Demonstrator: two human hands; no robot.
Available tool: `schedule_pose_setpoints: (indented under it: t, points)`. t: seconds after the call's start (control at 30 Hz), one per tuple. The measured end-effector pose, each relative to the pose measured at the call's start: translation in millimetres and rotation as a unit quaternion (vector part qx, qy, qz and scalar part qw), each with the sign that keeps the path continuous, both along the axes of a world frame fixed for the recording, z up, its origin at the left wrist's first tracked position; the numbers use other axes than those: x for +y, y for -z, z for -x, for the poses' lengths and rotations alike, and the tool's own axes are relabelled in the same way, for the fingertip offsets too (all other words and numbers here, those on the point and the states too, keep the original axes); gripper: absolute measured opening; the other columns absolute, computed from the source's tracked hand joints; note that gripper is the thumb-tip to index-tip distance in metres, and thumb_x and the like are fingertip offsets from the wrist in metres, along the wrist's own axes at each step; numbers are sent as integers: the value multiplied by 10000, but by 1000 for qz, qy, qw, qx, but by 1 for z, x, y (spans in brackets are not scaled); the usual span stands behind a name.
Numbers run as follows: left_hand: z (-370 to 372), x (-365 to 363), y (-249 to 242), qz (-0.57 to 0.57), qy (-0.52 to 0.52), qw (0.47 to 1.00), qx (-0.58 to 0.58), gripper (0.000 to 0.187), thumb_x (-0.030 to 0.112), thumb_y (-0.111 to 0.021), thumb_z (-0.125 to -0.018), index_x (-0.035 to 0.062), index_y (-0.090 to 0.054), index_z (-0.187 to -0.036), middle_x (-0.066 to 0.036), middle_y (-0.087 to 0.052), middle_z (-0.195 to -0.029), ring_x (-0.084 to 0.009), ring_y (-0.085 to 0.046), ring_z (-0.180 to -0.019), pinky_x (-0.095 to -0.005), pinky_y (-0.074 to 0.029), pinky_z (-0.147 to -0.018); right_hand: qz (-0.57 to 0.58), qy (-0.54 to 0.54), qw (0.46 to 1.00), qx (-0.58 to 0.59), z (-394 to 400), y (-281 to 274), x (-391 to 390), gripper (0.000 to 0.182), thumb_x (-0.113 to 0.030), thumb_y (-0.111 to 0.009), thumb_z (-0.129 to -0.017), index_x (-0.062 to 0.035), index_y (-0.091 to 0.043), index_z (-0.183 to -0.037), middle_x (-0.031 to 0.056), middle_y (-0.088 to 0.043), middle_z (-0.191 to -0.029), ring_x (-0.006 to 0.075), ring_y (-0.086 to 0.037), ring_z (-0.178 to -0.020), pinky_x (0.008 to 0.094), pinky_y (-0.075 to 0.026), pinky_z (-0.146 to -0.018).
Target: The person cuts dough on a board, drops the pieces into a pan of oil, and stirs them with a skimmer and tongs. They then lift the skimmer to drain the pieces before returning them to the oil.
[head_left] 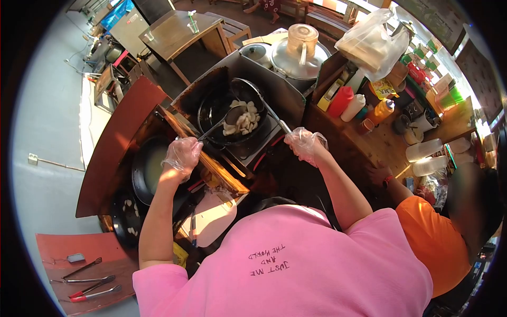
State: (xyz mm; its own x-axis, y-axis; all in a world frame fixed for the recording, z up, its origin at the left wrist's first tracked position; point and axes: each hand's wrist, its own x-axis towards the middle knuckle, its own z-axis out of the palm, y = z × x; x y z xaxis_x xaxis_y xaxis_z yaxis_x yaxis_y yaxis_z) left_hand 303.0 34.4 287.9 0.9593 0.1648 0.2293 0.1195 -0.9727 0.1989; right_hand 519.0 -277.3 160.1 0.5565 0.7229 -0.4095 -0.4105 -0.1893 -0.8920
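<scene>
My left hand [182, 157], in a clear plastic glove, is closed round the handle of a ladle [234, 115] that reaches into the dark wok [205, 119]. My right hand [306, 145], also gloved, grips the handle of a strainer [247, 88] whose round head is over the back of the wok. Pale pieces of food [247, 121] lie in a heap in the wok, beside the ladle's bowl. Under the wok is a stove [262, 142] with metal shields round its back.
A person in an orange shirt [433, 240] is at my right, by a wooden counter [346, 132] with bottles. Behind the wok is a large lidded pot [299, 59]. Another pan [140, 171] is at left, near a pink cutting board [211, 216]. Tongs [95, 280] hang lower left.
</scene>
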Motion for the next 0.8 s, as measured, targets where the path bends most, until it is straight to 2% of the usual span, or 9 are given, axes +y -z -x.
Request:
schedule_pose_setpoints:
  t: [0.03, 0.17, 0.27, 0.33, 0.4, 0.53, 0.63, 0.73, 0.8]
  points:
    - [2, -6, -11, -17, -8, 998, 61, 260, 229, -583, -936, 21, -576, -781, -190, -645, -761, -397, -648, -779, -492, -510, -707, -11, -10, 1000, -1, 0, -4, -1, 245, -273, -674, -883, -31, -706, -889, 2, -556, -613, 112, -517, -453, 277, -359, -356]
    - [6, -15, -21, -97, 69, 986, 120, 180, 205, -557, -948, 42, -567, -874, -156, -660, -768, -358, -659, -734, -465, -529, -660, 12, 4, 1000, -20, 7, -21, -2, 241, -278, -670, -873, -41, -709, -895, 4, -553, -612, 117, -505, -446, 283, -366, -361]
    - [-8, -30, -18, -131, 85, 966, 205, 170, 184, -523, -960, 40, -576, -887, -150, -667, -783, -345, -671, -740, -462, -537, -654, 108, -2, 990, -91, 12, -41, 4, 228, -271, -658, -868, -48, -700, -871, 3, -545, -612, 124, -497, -446, 284, -374, -373]
    - [-20, -40, -18, -147, 101, 960, 216, 125, 146, -517, -934, 44, -582, -901, -144, -673, -801, -346, -682, -762, -453, -546, -656, 121, -17, 988, -89, 13, -47, 4, 207, -257, -651, -865, -55, -682, -836, 2, -540, -610, 128, -501, -454, 285, -381, -385]
    - [-32, -50, -24, -138, 82, 948, 274, 146, 100, -558, -857, 29, -664, -926, -147, -704, -913, -320, -709, -836, -422, -576, -736, 109, -2, 991, -75, 16, -51, 1, 210, -261, -653, -867, -57, -672, -818, 2, -539, -609, 127, -500, -453, 285, -382, -386]
    - [-43, -30, -22, -225, 77, 948, 211, 131, 91, -562, -846, 33, -648, -925, -141, -697, -869, -317, -710, -823, -414, -584, -717, 80, 13, 993, -81, 13, -48, -5, 214, -262, -660, -872, -64, -654, -792, 4, -542, -612, 125, -499, -454, 285, -380, -386]
    - [-21, -27, -35, -170, 62, 977, 114, 111, 103, -555, -870, 30, -627, -915, -157, -692, -833, -334, -704, -765, -438, -573, -674, 94, -29, 990, -98, 7, -49, -12, 214, -256, -667, -870, -61, -648, -783, 5, -540, -612, 128, -501, -457, 290, -377, -385]
    - [-7, -31, -35, -155, 26, 978, 139, 116, 122, -547, -899, 26, -612, -895, -171, -687, -807, -344, -698, -738, -455, -561, -648, 118, -10, 988, -97, 13, -54, -14, 212, -251, -672, -861, -57, -647, -781, 8, -541, -611, 132, -504, -459, 296, -376, -385]
    - [-3, -28, -11, -166, 40, 978, 122, 193, 226, -541, -963, 48, -607, -926, -159, -683, -794, -338, -684, -739, -459, -545, -639, 116, 5, 990, -84, 17, -55, -13, 211, -251, -674, -856, -56, -647, -781, 7, -542, -610, 133, -501, -454, 298, -375, -385]
